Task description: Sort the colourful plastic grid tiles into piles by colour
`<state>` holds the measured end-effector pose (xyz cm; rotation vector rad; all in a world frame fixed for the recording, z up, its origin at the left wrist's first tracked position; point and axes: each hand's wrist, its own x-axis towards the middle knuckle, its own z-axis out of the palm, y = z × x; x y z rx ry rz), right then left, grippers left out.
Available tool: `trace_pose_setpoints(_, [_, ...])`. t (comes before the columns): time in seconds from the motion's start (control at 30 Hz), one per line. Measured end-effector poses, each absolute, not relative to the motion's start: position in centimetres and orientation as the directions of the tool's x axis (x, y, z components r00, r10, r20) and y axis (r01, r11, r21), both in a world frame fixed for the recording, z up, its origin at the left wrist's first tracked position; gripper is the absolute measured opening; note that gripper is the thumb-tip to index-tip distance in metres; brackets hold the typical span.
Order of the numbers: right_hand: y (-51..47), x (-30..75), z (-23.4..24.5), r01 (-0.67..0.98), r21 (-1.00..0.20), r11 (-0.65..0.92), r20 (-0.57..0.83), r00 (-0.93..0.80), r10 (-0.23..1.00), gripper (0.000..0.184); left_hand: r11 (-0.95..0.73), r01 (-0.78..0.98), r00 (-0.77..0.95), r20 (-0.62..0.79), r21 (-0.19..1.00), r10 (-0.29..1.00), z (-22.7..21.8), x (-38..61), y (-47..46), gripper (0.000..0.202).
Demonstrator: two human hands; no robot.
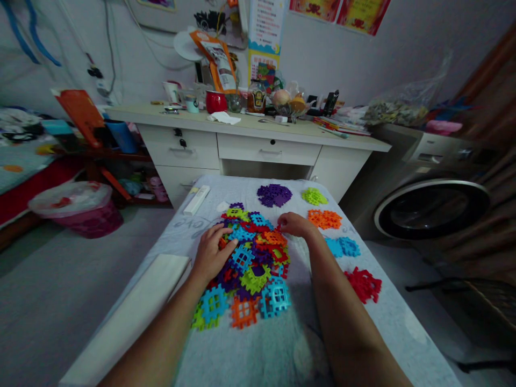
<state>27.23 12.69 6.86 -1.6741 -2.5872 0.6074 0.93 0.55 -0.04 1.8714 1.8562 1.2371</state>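
Note:
A heap of mixed plastic interlocking tiles [252, 258] in blue, orange, green, purple and red lies mid-table on a pale cloth. My left hand [212, 250] rests on the heap's left edge, fingers curled and pinching at a small orange tile. My right hand [294, 223] sits at the heap's upper right, fingers bent down onto the tiles; what they grip is hidden. Sorted piles lie to the right: purple [274, 194], green [314, 196], orange [324, 219], blue [343, 246], red [363, 284].
A white remote-like bar [196, 199] lies at the table's far left, a long white box [133, 317] along its left edge. Beyond stand a cluttered desk [250, 129], a washing machine [431, 207] at right and a pink bin [78, 209] at left.

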Motion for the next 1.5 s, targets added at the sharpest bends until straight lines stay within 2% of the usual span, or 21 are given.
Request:
trace_pose_setpoints(0.17, [12.5, 27.1, 6.8, 0.889, -0.271, 0.369, -0.239, -0.434, 0.869, 0.024, -0.174, 0.713, -0.161, 0.401, 0.679, 0.902, -0.2, 0.8, 0.7, 0.034])
trace_pose_setpoints(0.33, [12.5, 27.4, 6.7, 0.891, -0.320, 0.322, -0.243, -0.405, 0.881, 0.020, -0.173, 0.718, -0.153, 0.395, 0.674, 0.906, -0.3, 0.8, 0.6, 0.035])
trace_pose_setpoints(0.43, [12.8, 27.9, 6.5, 0.873, -0.399, 0.279, -0.224, -0.388, 0.894, 0.016, -0.176, 0.719, -0.150, 0.398, 0.673, 0.905, -0.2, 0.8, 0.5, 0.035])
trace_pose_setpoints(0.6, [13.2, 29.0, 6.4, 0.747, -0.638, 0.186, -0.220, -0.409, 0.886, 0.009, -0.177, 0.717, -0.154, 0.401, 0.674, 0.903, -0.2, 0.9, 0.6, 0.034])
trace_pose_setpoints(0.73, [13.0, 29.4, 7.3, 0.660, -0.725, 0.198, -0.146, -0.428, 0.892, 0.010, -0.180, 0.720, -0.153, 0.406, 0.670, 0.901, -0.2, 0.9, 0.6, 0.034])
trace_pose_setpoints(0.83, [12.7, 29.6, 8.4, 0.641, -0.732, 0.229, -0.053, -0.390, 0.919, 0.012, -0.185, 0.725, -0.150, 0.414, 0.664, 0.898, -0.3, 0.9, 0.7, 0.032])
trace_pose_setpoints(1.0, [11.8, 30.4, 9.6, 0.666, -0.671, 0.326, 0.118, -0.338, 0.934, 0.013, -0.198, 0.730, -0.146, 0.432, 0.654, 0.890, -0.5, 0.8, 0.8, 0.032])
trace_pose_setpoints(1.23, [8.8, 34.8, 11.1, 0.632, -0.691, 0.352, 0.168, -0.332, 0.928, 0.010, -0.220, 0.739, -0.128, 0.454, 0.637, 0.882, -0.9, 0.6, 1.1, 0.034])
trace_pose_setpoints(1.33, [6.9, 37.9, 11.3, 0.613, -0.727, 0.308, 0.144, -0.302, 0.942, 0.013, -0.232, 0.738, -0.117, 0.459, 0.634, 0.881, -1.0, 0.5, 1.1, 0.034])
trace_pose_setpoints(1.5, [2.9, 41.8, 10.9, 0.594, -0.784, 0.181, -0.009, -0.302, 0.953, 0.018, -0.220, 0.734, -0.127, 0.449, 0.643, 0.885, -1.1, 0.5, 1.2, 0.035])
